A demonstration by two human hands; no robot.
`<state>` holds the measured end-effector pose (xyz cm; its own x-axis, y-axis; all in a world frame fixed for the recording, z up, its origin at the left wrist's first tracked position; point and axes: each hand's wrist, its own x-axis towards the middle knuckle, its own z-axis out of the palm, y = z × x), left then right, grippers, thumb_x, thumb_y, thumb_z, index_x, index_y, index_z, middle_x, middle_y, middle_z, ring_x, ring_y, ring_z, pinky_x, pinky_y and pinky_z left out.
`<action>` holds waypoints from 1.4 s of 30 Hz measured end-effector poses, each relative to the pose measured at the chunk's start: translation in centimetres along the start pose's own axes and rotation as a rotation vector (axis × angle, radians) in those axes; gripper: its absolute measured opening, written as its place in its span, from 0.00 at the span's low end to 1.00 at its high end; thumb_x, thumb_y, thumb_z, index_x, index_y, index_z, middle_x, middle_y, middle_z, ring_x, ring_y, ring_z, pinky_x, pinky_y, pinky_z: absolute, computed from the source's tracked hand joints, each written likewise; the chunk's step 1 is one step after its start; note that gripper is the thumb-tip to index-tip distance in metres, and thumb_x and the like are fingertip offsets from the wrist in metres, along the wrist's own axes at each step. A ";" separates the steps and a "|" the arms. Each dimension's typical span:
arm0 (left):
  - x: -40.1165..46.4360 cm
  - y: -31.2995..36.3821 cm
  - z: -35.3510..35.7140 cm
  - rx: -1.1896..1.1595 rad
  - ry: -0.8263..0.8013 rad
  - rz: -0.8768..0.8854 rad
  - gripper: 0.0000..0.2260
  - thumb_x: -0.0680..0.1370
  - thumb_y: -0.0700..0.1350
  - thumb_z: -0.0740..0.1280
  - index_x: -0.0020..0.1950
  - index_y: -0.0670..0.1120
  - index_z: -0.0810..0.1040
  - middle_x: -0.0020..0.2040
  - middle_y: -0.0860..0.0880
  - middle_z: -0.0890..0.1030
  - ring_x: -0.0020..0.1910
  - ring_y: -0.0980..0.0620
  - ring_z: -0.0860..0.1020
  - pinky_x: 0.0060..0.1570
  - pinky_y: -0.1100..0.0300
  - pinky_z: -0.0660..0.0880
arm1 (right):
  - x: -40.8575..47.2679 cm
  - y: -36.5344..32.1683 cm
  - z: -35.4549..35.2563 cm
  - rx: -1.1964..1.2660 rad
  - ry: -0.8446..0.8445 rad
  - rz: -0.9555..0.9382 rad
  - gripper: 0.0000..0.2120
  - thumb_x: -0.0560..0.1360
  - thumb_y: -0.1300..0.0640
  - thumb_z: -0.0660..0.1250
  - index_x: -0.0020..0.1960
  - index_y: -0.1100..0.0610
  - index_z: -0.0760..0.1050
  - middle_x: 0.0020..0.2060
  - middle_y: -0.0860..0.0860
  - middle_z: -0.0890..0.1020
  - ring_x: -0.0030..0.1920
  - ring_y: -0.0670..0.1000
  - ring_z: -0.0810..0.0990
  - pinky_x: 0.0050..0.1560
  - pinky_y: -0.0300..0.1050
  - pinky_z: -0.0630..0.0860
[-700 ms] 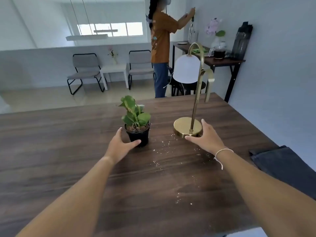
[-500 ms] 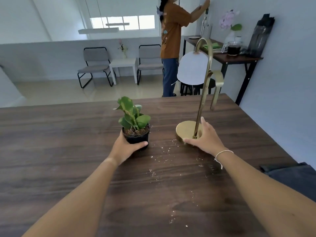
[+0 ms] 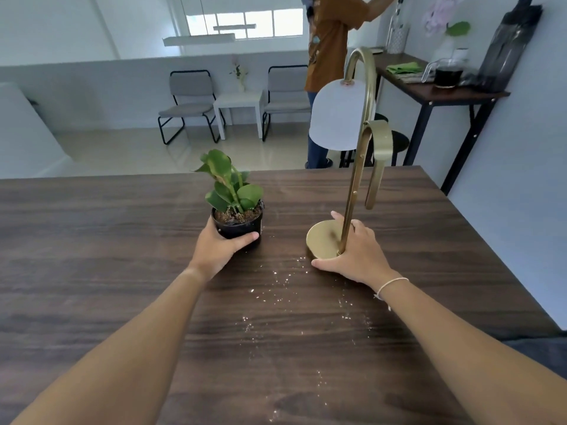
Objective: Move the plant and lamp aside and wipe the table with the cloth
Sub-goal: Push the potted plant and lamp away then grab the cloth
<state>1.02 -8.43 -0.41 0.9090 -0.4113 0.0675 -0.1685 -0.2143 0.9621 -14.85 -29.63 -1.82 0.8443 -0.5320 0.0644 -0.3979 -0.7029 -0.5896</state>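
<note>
Both hands engaged. Left hand wraps the potted plant; right hand clasps the brass lamp at its stem foot. Advise lifting the lamp upright, since the shade sits high. Crumbs on the counter just nearside of both. Cloth: near right edge.

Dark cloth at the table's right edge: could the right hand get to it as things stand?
Probably yes, once freed: the right hand is occupied on the lamp base, but bare table lies between it and the dark cloth.
</note>
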 end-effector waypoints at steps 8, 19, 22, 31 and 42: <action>5.4 2.5 3.5 -0.030 -0.060 0.060 0.33 0.61 0.45 0.79 0.64 0.48 0.72 0.55 0.53 0.79 0.56 0.52 0.77 0.60 0.57 0.73 | 2.4 0.9 0.3 0.022 0.098 0.034 0.48 0.56 0.37 0.74 0.71 0.46 0.60 0.64 0.52 0.68 0.67 0.56 0.64 0.65 0.49 0.65; 11.2 3.6 9.7 0.004 -0.202 0.092 0.33 0.61 0.48 0.79 0.64 0.49 0.71 0.58 0.52 0.79 0.58 0.52 0.76 0.59 0.58 0.72 | 10.3 4.3 -3.6 0.019 0.209 0.092 0.45 0.58 0.40 0.76 0.71 0.46 0.62 0.64 0.54 0.69 0.66 0.58 0.65 0.63 0.51 0.67; 12.8 3.5 12.0 0.010 -0.218 0.088 0.33 0.60 0.49 0.79 0.63 0.49 0.72 0.57 0.52 0.80 0.57 0.52 0.77 0.59 0.57 0.73 | 12.7 6.0 -4.9 0.020 0.220 0.107 0.45 0.58 0.40 0.76 0.71 0.46 0.61 0.65 0.54 0.69 0.67 0.58 0.64 0.63 0.51 0.66; 15.9 3.9 18.6 0.014 -0.279 0.088 0.33 0.61 0.49 0.79 0.64 0.49 0.72 0.57 0.54 0.79 0.56 0.55 0.76 0.55 0.63 0.70 | 17.5 11.1 -7.4 -0.059 0.189 0.138 0.46 0.59 0.40 0.76 0.72 0.46 0.60 0.65 0.56 0.68 0.67 0.60 0.64 0.65 0.52 0.65; 17.1 3.5 22.2 0.049 -0.309 0.078 0.35 0.61 0.50 0.79 0.65 0.50 0.70 0.59 0.54 0.78 0.58 0.55 0.75 0.56 0.64 0.69 | 19.1 13.3 -7.7 -0.007 0.131 0.105 0.45 0.59 0.41 0.76 0.71 0.43 0.60 0.65 0.54 0.70 0.67 0.58 0.65 0.65 0.53 0.66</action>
<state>7.51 -35.85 -1.75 0.7349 -0.6763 0.0504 -0.2583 -0.2105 0.9428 -6.77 -52.79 -2.28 0.7440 -0.6594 0.1076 -0.4842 -0.6431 -0.5933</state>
